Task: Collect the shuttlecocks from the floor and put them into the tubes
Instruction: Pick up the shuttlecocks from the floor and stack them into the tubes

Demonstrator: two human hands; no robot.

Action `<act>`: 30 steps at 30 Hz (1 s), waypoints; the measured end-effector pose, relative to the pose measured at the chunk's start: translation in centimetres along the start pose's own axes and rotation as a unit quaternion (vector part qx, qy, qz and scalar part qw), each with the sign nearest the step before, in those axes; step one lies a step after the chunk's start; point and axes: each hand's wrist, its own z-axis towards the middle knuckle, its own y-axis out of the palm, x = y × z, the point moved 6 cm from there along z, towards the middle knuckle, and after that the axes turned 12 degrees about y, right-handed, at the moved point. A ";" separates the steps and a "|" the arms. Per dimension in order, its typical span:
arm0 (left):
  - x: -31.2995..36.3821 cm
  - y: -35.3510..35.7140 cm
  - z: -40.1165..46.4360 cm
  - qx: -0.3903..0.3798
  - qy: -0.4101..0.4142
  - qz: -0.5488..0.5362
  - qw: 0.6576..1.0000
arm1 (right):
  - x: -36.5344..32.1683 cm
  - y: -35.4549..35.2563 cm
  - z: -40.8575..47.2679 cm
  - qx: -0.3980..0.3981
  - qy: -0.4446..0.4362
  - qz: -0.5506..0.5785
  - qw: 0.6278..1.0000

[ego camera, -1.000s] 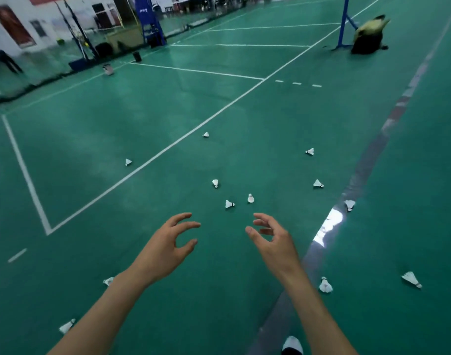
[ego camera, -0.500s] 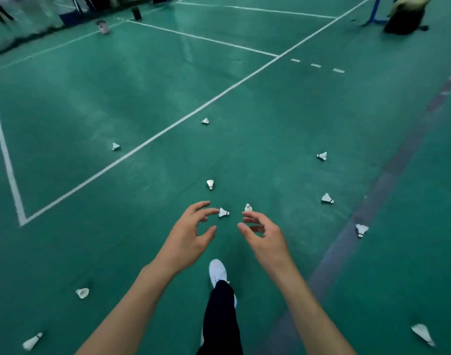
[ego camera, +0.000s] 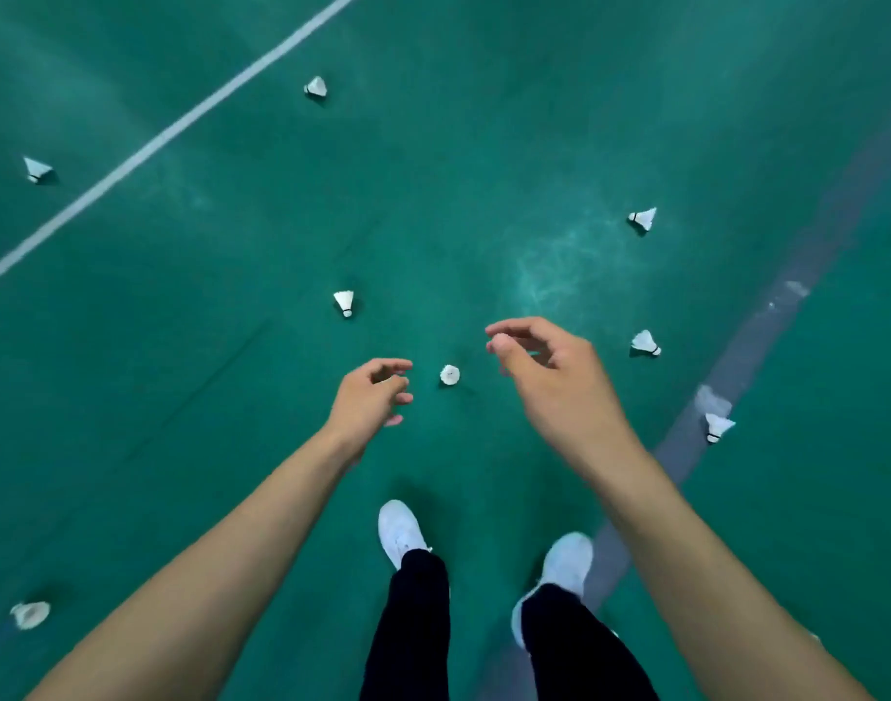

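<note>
Several white shuttlecocks lie on the green court floor. One shuttlecock [ego camera: 449,374] stands on the floor between my two hands. My left hand [ego camera: 370,399] is down at the floor just left of it, with its fingers curled round another shuttlecock [ego camera: 387,383] that is mostly hidden. My right hand [ego camera: 549,376] hovers to the right with loosely curled fingers and holds nothing. More shuttlecocks lie at the front [ego camera: 344,302], on the right [ego camera: 646,343], and further right [ego camera: 717,426]. No tube is in view.
Other shuttlecocks lie far ahead [ego camera: 315,87], at the far left [ego camera: 38,169], at the upper right [ego camera: 643,218] and at the lower left [ego camera: 30,613]. A white court line [ego camera: 145,149] runs diagonally. A grey strip [ego camera: 767,321] crosses on the right. My white shoes [ego camera: 400,531] stand below.
I have stepped forward and bent down, so the floor is much closer. My left hand reached onto the left one of the two near shuttlecocks and curled round it. The right hand stayed empty.
</note>
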 end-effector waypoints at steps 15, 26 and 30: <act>-48.8 3.3 39.7 0.148 -0.109 0.179 0.966 | 47.4 22.2 53.4 0.049 0.272 -0.095 0.956; -52.0 3.2 43.3 0.068 0.023 0.348 0.935 | 51.4 27.1 58.3 -0.087 0.127 -0.473 0.868; -51.9 6.2 42.9 0.014 0.052 0.309 0.950 | 52.7 29.5 56.5 -0.152 0.062 -0.501 0.850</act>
